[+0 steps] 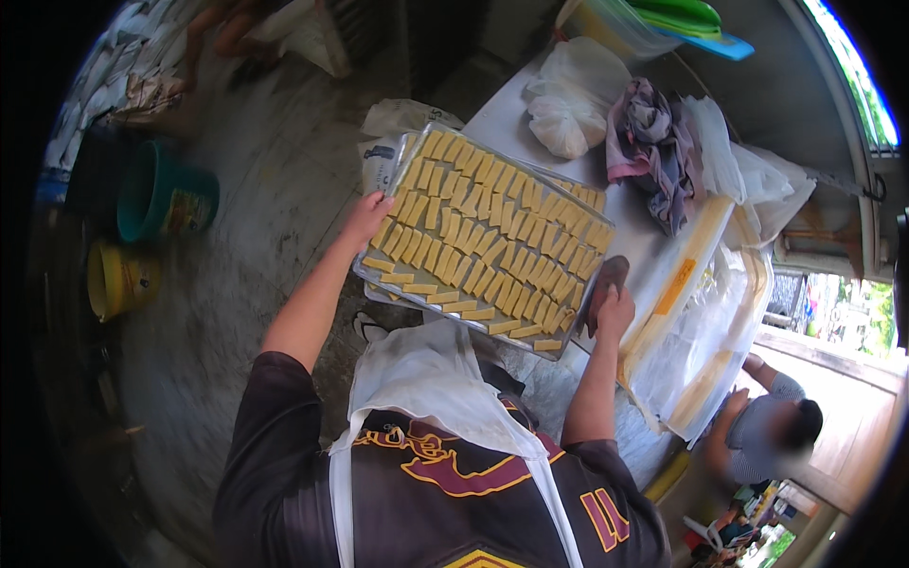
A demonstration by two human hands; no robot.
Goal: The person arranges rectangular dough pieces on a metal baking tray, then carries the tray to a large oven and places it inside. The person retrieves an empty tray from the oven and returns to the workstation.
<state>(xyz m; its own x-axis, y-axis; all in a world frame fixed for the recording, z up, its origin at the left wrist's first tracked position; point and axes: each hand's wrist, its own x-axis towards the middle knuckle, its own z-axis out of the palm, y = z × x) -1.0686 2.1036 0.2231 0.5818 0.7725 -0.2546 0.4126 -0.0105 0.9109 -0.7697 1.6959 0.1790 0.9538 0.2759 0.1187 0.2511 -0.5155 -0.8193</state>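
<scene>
My left hand [367,217] grips tray [426,300] by its left edge, yellow strips [485,223] on top. My right hand [616,308] clasps dark pad [614,270] at right edge.

Strips [493,251] lie on a tray [402,288] left of cloth [650,142].

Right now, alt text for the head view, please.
A metal tray of pale yellow strips, left hand gripping its left edge, right hand holding a dark rounded object at its right. A crumpled cloth lies nearby.
</scene>
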